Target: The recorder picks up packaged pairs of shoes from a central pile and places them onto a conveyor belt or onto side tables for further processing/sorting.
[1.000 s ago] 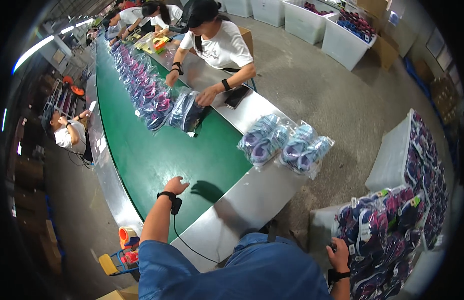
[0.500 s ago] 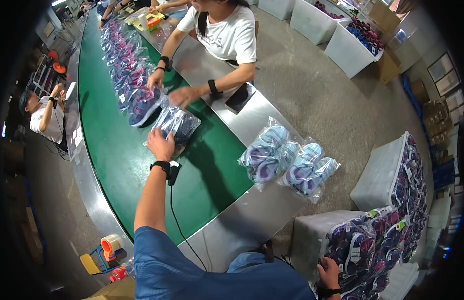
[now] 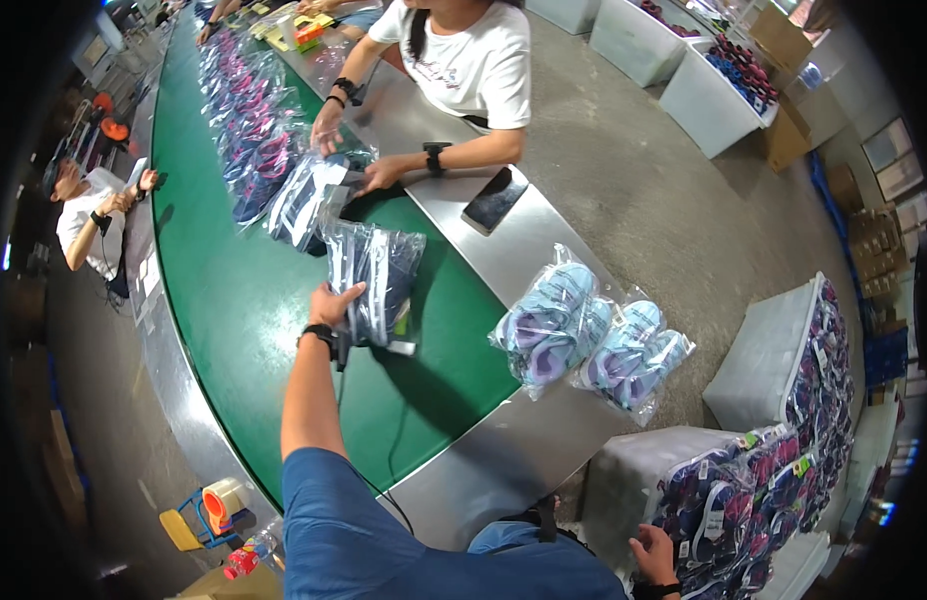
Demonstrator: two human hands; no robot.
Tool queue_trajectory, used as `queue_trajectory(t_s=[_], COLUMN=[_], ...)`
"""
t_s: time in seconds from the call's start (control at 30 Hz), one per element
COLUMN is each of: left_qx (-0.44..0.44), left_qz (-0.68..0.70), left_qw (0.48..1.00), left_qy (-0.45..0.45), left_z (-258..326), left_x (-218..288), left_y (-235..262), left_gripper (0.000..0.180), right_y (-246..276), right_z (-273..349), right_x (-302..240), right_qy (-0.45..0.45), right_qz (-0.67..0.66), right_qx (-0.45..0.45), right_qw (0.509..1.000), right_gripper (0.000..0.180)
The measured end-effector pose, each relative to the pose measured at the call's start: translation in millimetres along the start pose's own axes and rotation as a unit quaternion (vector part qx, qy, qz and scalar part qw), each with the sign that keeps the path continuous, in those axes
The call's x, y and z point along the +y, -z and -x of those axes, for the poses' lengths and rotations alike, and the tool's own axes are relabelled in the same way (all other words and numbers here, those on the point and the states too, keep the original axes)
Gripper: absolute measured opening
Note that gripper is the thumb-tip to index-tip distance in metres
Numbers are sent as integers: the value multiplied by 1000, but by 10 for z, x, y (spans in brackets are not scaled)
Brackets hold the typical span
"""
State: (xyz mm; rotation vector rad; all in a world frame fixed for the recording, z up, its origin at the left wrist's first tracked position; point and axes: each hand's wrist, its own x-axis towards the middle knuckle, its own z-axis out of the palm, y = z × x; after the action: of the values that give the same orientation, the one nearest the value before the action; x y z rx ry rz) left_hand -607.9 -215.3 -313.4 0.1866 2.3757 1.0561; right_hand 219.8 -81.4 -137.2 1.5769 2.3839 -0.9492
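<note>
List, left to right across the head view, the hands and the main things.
Tape roll, left hand, bagged dark-blue shoes, phone, left bag of light-blue shoes, right hand.
</note>
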Motion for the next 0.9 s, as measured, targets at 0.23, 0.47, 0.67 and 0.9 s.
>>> queue_trajectory(t_s=[0.23,0.47,0.67,0.9], left_qx=[251,114,-112,-104], left_qz=[89,110,444,402], left_qw=[946,958,884,909], left_qy=[-186,-239,94,39], left_z=[1194,2962,3605,3747], left_x=[-200,-642,-1171,-575], left_y=[-558,-467,-585,-762], left_gripper=[86,74,76,87], right_y=[55,-191,-217,-87], right_z=[-85,-375,-433,-532], right_x=[-363,55,36,-396], right_qy=[7,5,65,156], right_qz=[18,-48,-63,-87], right_qx=[-61,-59,-79,-38], right_qw=[998,997,993,983], right_gripper=[38,38,40,38])
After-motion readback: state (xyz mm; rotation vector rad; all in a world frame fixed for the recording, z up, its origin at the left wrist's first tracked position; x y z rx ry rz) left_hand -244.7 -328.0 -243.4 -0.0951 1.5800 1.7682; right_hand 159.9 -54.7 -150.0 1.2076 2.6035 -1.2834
